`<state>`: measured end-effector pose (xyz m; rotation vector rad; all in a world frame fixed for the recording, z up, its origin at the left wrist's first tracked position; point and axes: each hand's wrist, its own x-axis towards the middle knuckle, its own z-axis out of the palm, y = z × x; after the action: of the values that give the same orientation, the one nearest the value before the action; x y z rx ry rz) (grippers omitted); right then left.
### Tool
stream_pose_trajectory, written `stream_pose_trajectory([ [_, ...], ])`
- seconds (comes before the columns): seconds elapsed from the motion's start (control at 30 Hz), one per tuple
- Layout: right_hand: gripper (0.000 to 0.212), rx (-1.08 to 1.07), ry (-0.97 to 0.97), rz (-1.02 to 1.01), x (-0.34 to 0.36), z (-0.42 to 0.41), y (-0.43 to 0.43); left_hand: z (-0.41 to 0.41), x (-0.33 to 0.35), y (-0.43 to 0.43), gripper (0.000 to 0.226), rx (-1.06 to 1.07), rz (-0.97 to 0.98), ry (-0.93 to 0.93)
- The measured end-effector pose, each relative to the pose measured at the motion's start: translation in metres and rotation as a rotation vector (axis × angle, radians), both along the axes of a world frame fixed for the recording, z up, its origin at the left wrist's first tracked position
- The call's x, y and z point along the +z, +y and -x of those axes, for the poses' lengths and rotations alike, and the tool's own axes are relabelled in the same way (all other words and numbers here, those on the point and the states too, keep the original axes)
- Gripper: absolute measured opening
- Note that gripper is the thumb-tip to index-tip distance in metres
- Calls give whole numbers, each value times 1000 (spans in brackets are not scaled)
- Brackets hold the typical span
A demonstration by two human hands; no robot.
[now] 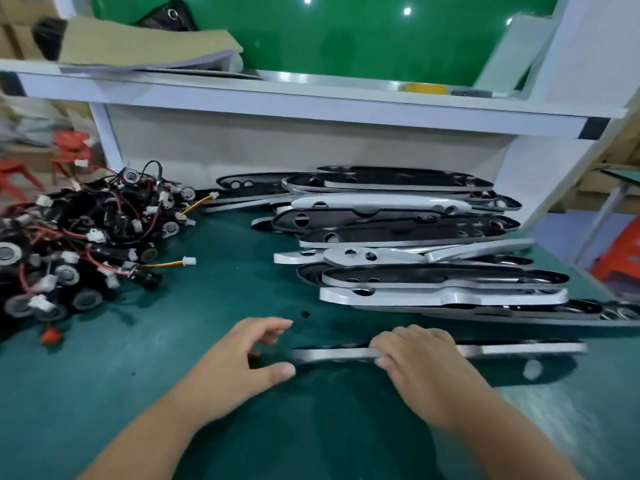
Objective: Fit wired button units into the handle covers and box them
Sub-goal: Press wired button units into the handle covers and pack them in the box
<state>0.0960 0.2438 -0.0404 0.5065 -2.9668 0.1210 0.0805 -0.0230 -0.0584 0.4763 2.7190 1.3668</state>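
Your mat [104,375] is dark teal-green. At the left of the frame, your pile of button units [69,244] is mostly black, threaded with red and orange-yellow wires, white connectors and grey round faces. At right centre, the stacked covers [398,237] mix silver outsides with black insides. The handle cover [519,348] at lower right shows a silver edge over black. Across the top, the shelf [311,102] is white, the panel [346,36] behind it glossy green, the tape roll [427,87] yellow, the cardboard [145,43] tan
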Motion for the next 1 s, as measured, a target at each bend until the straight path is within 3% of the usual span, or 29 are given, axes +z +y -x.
stream_pose_trajectory([
  [0.1,12,144,-58,177,11,-7,-34,-7,11,-9,45,-206,66,-170],
  [0.2,24,153,-170,416,19,-8,-56,-10,17,-30,15,-98,-39,-204],
  [0.27,33,148,-140,386,17,-10,-60,-11,14,-47,10,-26,-244,-286],
  [0.33,48,130,-100,299,13,-13,-56,-13,12,-63,19,51,-379,-331],
  [0.43,67,105,-47,130,12,-16,-47,-14,14,-79,31,165,-532,-277],
  [0.53,53,41,57,130,22,-20,-52,-13,24,-85,31,168,-819,-122],
  [0.57,45,1,92,229,30,-22,-55,-14,29,-85,37,117,-924,-71],
  [0.63,38,-79,166,470,52,-26,-57,-15,37,-82,71,34,-1001,-36],
  [0.7,38,-114,254,781,76,-32,-54,-20,37,-73,92,14,-842,-59],
  [0.8,35,-38,299,1403,91,-35,-51,-31,25,-50,71,-68,-481,-157],
  [0.87,33,23,181,1847,81,-37,-57,-35,16,-35,65,-144,-370,-239],
  [0.93,36,-1,39,2130,59,-40,-68,-36,9,-28,58,-154,-394,-244],
  [1.0,48,-143,-16,2176,36,-45,-77,-35,8,-28,44,-85,-556,-264],
])
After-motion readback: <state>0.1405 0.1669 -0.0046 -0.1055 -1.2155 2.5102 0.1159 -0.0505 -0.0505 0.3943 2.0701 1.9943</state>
